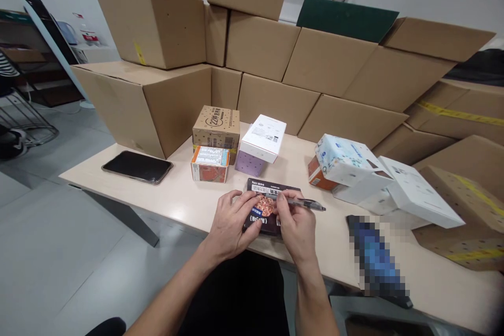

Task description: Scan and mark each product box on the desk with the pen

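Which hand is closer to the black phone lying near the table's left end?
Left. The left hand touches the dark box, to the right of the phone; the right hand, holding the pen at the same box, is farther right.

The number "22" can be read on the brown box (pixel 216 122) left of the frame's centre. Chinese characters are printed on the dark box (pixel 265 219) near the centre, partly covered. Small print on the orange-edged box (pixel 210 163) cannot be made out.
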`<state>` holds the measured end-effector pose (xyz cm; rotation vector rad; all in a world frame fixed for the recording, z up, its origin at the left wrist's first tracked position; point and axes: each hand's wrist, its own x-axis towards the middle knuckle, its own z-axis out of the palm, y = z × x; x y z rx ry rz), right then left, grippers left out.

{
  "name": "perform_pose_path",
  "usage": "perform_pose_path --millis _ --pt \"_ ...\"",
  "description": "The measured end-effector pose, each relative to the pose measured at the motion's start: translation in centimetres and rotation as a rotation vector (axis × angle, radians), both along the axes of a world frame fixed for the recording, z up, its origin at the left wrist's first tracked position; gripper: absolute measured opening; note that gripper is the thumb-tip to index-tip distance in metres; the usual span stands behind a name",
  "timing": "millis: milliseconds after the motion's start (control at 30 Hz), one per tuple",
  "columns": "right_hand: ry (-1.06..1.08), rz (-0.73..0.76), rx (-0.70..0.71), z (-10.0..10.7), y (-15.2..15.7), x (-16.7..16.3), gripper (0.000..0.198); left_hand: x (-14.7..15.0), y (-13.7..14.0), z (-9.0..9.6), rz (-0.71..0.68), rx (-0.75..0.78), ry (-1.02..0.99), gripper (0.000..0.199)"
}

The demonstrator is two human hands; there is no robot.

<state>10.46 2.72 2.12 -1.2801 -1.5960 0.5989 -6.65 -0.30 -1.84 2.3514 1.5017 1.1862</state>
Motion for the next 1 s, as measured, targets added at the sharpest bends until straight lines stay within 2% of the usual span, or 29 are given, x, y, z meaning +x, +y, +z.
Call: perform_pose_path --millis 533,1000 --pt "-0.122 0.001 0.04 0.32 0.1 -0.22 0.033 0.0 -0.04 0.14 0.002 0.017 0.029 0.046" --pt "-0.098 0.007 0.057 0.02 0.12 -0.17 0.031 0.08 -0.11 0.16 0.01 0.024 0.042 0.046"
